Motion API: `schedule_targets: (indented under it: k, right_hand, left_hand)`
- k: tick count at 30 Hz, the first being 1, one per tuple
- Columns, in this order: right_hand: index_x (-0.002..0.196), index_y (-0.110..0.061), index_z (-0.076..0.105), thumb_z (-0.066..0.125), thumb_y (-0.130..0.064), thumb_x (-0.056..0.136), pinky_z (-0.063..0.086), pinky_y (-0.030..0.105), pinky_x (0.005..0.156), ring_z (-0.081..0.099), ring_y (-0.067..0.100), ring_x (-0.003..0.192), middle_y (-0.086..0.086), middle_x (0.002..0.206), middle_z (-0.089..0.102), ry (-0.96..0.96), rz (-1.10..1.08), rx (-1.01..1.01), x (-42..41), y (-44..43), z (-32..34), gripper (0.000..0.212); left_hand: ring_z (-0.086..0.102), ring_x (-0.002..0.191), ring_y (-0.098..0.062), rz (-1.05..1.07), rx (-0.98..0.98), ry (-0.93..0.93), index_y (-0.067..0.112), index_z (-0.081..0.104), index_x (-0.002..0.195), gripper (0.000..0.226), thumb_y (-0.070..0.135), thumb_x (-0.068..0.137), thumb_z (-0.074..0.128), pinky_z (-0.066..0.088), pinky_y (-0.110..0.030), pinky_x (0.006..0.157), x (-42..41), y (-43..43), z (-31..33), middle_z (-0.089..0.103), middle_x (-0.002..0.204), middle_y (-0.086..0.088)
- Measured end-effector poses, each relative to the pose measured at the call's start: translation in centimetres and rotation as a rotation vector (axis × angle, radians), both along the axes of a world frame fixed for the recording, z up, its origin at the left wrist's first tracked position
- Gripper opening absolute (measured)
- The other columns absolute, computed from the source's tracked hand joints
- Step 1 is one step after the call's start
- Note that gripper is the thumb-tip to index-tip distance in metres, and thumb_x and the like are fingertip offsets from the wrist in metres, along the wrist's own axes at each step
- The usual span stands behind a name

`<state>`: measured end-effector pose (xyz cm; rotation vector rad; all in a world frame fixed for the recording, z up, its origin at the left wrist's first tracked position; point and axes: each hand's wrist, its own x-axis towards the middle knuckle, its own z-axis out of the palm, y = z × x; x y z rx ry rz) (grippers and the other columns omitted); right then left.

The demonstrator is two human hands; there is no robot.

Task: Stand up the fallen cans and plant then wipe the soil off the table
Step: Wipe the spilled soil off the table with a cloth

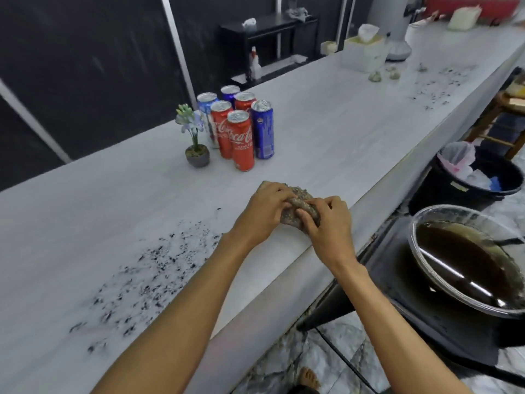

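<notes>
Dark soil speckles the pale surface lower left; left hand and right hand each close their grip on a dirty wad mid-frame. Cans and plant stand upright beyond, centre; brown-filled bowl lower right.

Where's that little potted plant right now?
In the head view the potted plant stands upright on the white table, left of centre, just left of the cluster of upright cans.

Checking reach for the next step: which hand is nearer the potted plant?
Left. The left hand grips the dirty wad in front and right of the potted plant; the right hand grips it farther right, by the edge of the table.
</notes>
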<state>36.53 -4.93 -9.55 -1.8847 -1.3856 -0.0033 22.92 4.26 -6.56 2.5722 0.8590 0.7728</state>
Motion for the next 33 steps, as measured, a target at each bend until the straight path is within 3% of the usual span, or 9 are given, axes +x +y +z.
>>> schedule_targets:
  k: [5, 11, 16, 18, 20, 25, 29, 31, 33]
  right_hand:
    - [0.106, -0.017, 0.064, 0.056, -0.04, 0.091, 0.043, 0.038, 0.071, 0.049, 0.026, 0.084, 0.007, 0.091, 0.052, -0.123, 0.112, -0.1, -3.1, 3.6, 0.6, 0.029]
    - [0.099, -0.019, 0.062, 0.054, -0.044, 0.092, 0.042, 0.036, 0.065, 0.046, 0.023, 0.078, 0.001, 0.087, 0.045, -0.208, 0.184, -0.207, -4.3, 6.7, -0.5, 0.028]
    - [0.097, -0.017, 0.061, 0.058, -0.057, 0.081, 0.039, 0.036, 0.061, 0.049, 0.027, 0.079, 0.007, 0.091, 0.053, -0.386, 0.124, -0.301, -5.5, 8.4, -1.1, 0.044]
    - [0.096, -0.015, 0.061, 0.059, -0.06, 0.079, 0.035, 0.037, 0.061, 0.049, 0.029, 0.079, 0.008, 0.09, 0.053, -0.419, 0.105, -0.318, -6.0, 8.3, -1.1, 0.048]
    - [0.099, -0.014, 0.062, 0.056, -0.062, 0.079, 0.033, 0.037, 0.061, 0.049, 0.03, 0.078, 0.009, 0.089, 0.053, -0.471, 0.119, -0.35, -6.3, 7.9, -0.9, 0.051]
    - [0.13, -0.028, 0.043, 0.032, -0.068, 0.087, 0.032, 0.042, 0.079, 0.041, 0.027, 0.107, 0.005, 0.124, 0.044, -0.519, 0.211, -0.538, -6.3, 8.0, 1.5, 0.06]
    - [0.133, -0.031, 0.048, 0.043, -0.043, 0.093, 0.026, 0.049, 0.101, 0.035, 0.028, 0.128, 0.006, 0.144, 0.038, -0.404, 0.452, -0.278, -6.7, 9.9, 2.9, 0.042]
    - [0.134, -0.034, 0.049, 0.038, -0.044, 0.094, 0.023, 0.046, 0.108, 0.029, 0.027, 0.137, 0.004, 0.15, 0.036, -0.414, 0.608, -0.339, -7.3, 11.2, 1.8, 0.043]
    - [0.144, -0.044, 0.031, 0.02, -0.056, 0.094, 0.012, 0.045, 0.116, 0.013, 0.025, 0.146, -0.001, 0.158, 0.02, -0.48, 0.655, -0.452, -7.5, 12.1, 0.4, 0.052]
  left_hand:
    - [0.05, 0.107, -0.024, 0.104, -0.059, 0.053, 0.008, 0.069, 0.11, 0.024, 0.002, 0.091, 0.055, 0.026, -0.011, 0.089, -3.9, 3.0, -0.5, 0.064, 0.113, -0.01]
    - [0.047, 0.11, -0.021, 0.131, -0.175, 0.165, 0.011, 0.067, 0.114, 0.024, 0.008, 0.095, 0.053, 0.035, -0.025, 0.096, -5.7, 6.1, -2.1, 0.061, 0.118, -0.005]
    - [0.044, 0.124, -0.016, 0.127, -0.255, 0.178, 0.016, 0.066, 0.123, 0.035, 0.002, 0.092, 0.056, 0.022, -0.002, 0.097, -6.7, 8.5, -3.0, 0.06, 0.129, 0.002]
    - [0.034, 0.137, -0.016, 0.102, -0.264, 0.204, 0.021, 0.06, 0.131, 0.043, 0.002, 0.093, 0.055, 0.016, -0.008, 0.107, -7.2, 9.2, -3.2, 0.054, 0.139, 0.009]
    - [0.018, 0.145, -0.015, 0.074, -0.244, 0.278, 0.03, 0.051, 0.137, 0.046, 0.009, 0.097, 0.052, 0.006, -0.023, 0.116, -7.6, 9.6, -3.1, 0.041, 0.147, 0.018]
    - [-0.005, 0.148, -0.012, 0.031, -0.281, 0.427, 0.042, 0.034, 0.145, 0.048, 0.022, 0.102, 0.042, -0.009, -0.036, 0.118, -8.9, 9.9, -2.2, 0.021, 0.156, 0.02]
    - [0.007, 0.148, -0.01, 0.248, -0.372, 0.109, 0.038, 0.038, 0.144, 0.045, 0.025, 0.102, 0.045, 0.001, -0.035, 0.12, -11.6, 10.1, -1.2, 0.029, 0.155, 0.015]
    - [0.01, 0.148, -0.009, 0.373, -0.353, 0.062, 0.037, 0.039, 0.144, 0.043, 0.028, 0.102, 0.043, 0.005, -0.035, 0.12, -14.0, 10.2, -1.4, 0.031, 0.154, 0.014]
    - [0.01, 0.148, -0.009, 0.448, -0.336, 0.078, 0.036, 0.04, 0.144, 0.042, 0.033, 0.103, 0.041, 0.005, -0.034, 0.12, -16.6, 10.3, -1.8, 0.03, 0.154, 0.014]
